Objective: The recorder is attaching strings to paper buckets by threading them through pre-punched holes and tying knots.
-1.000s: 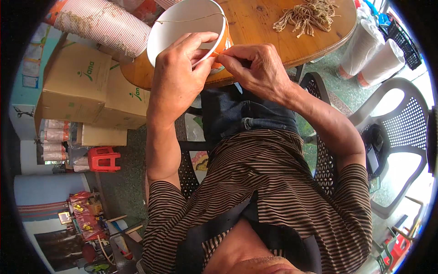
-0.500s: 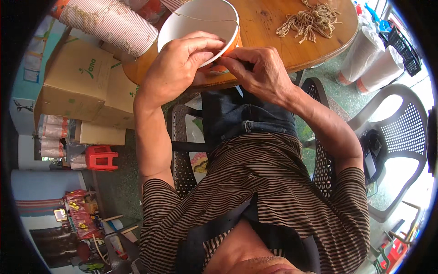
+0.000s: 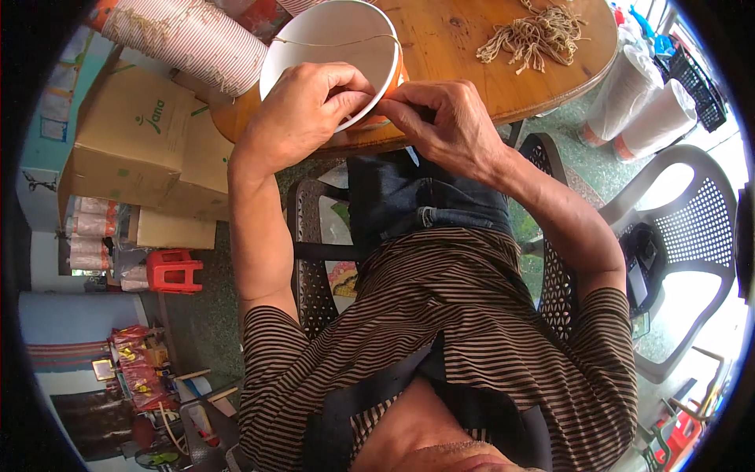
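Note:
A paper bucket (image 3: pixel 314 53), white inside and orange outside, leans on its side at the near edge of the wooden table. Across its mouth runs a thin beige string (image 3: pixel 338 43). My left hand (image 3: pixel 295 114) reaches over the rim with its fingers inside, pinched at the near right wall. Just outside that same stretch of rim, my right hand (image 3: pixel 452 126) is closed in a pinch against the orange side. What sits between the right fingertips is too small to make out. Further back on the table lies a tangled pile of cut strings (image 3: pixel 539 39).
A long stack of nested paper buckets (image 3: pixel 185 39), with strings draped on it, lies at the far left. Cardboard boxes (image 3: pixel 130 118) stand left of the round table (image 3: pixel 448 55). A grey plastic chair (image 3: pixel 692 212) and wrapped white rolls (image 3: pixel 657 118) are at the right.
The bucket has shifted slightly left, and my left hand has moved a little left with it. My right hand stays nearly where it was, still pinched at the rim.

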Demonstrator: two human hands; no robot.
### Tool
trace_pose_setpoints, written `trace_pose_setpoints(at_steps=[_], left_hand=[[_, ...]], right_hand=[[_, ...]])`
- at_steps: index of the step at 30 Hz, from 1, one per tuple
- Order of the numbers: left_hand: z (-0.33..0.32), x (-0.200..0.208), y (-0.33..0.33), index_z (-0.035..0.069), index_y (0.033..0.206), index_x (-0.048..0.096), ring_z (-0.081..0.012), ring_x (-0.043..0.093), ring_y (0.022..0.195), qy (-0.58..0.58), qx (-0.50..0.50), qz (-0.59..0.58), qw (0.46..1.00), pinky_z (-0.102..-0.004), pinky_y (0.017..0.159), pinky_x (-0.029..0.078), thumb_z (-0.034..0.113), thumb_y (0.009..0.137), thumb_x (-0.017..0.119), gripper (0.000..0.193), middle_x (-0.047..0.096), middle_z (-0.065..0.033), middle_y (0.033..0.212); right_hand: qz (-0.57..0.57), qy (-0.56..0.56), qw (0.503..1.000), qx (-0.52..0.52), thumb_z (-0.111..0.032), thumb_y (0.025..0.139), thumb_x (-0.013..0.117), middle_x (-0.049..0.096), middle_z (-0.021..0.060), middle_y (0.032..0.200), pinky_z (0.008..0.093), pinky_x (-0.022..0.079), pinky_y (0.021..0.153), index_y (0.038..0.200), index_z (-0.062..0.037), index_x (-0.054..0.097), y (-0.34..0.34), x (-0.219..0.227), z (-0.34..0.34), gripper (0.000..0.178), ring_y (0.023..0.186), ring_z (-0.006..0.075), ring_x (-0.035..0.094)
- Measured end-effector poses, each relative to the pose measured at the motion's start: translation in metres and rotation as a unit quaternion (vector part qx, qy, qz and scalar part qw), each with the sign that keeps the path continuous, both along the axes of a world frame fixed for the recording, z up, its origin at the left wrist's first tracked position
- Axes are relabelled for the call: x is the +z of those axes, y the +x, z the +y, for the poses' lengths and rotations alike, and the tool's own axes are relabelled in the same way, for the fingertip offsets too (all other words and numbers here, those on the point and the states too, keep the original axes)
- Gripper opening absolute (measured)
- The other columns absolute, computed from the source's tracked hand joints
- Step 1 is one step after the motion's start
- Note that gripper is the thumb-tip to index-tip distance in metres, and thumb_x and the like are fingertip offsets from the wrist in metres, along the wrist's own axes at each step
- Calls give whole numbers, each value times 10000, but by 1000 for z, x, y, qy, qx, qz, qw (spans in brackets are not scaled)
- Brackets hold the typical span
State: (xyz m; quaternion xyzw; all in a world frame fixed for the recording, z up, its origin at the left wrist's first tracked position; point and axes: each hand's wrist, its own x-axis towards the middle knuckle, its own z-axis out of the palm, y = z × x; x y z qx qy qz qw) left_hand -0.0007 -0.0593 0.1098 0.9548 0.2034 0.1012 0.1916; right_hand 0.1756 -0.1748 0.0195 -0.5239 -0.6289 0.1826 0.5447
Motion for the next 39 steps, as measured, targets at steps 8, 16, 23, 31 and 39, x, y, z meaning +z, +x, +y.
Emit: trace_pose_setpoints(at_steps=[8,16,23,31,39], left_hand=[[0,2,-5,-44,1118,659,-117,635,894,-85,-16,-6,996,-272,844,515,61,1029,557,172,707,-55,954],[-4,6,-9,-47,1316,606,-143,636,1107,-93,-74,-1,993,-290,1028,472,36,1035,521,305,696,-92,1187],[-1,1,-3,-50,1343,587,-132,649,1062,-164,-24,-18,986,-267,960,514,-30,1016,525,333,693,-91,1140],[6,-13,1,-22,1219,677,-124,691,857,-83,-76,-94,989,-289,718,561,52,1006,608,236,748,-105,976],[-1,-4,7,-26,1051,737,-156,716,774,-23,-31,-52,998,-312,720,561,78,993,630,160,760,-116,855]], right_hand=[[-11,6,1000,-14,-268,951,700,683,203,719,396,536,595,1028,-75,786,0,-1,2,226,609,331,681],[-5,33,999,-15,-275,963,686,667,201,698,403,522,581,996,-81,794,-1,-5,4,224,592,336,668],[-10,-3,1000,-14,-285,970,668,659,203,683,407,530,587,998,-90,795,1,-3,4,234,592,339,671],[-18,8,1000,-20,-279,964,671,669,216,706,427,540,610,1006,-72,787,2,-7,6,242,633,373,682],[-14,1,1000,-19,-264,949,689,677,221,729,434,545,629,1019,-63,781,2,-5,4,232,657,382,686]])
